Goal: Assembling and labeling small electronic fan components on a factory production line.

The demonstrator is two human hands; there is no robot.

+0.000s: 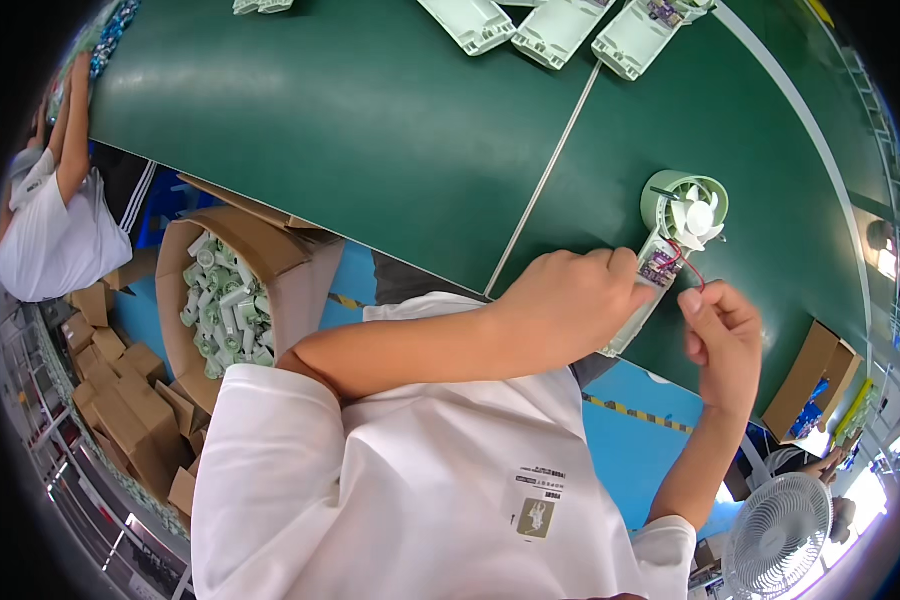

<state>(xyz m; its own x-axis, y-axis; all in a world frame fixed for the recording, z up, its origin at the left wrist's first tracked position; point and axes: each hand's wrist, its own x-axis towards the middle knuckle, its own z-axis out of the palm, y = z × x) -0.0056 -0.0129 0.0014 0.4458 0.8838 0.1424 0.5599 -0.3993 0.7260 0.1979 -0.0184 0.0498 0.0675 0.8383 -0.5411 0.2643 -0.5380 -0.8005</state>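
A pale green handheld fan with its casing uncovered lies on the green worktable near its front edge. Its round head [653, 205] with white blades [696, 214] points away from me. A small purple circuit board [660, 264] sits in the handle just below the head. My left hand [575, 305] is closed on the left side of the handle, its thumb and fingers by the board. Thin red wires [692, 266] curve out from the board to the right. Their end is pinched between thumb and fingertips of my right hand [722, 322]; the tip itself is hidden.
Several pale green casings [560, 30] lie along the far side of the green table [370, 120]. At left stands a cardboard box [185, 290] full of small pale parts. Another open box [810, 385] is at right, near a white standing fan [780, 535]. A co-worker [55, 230] works at far left.
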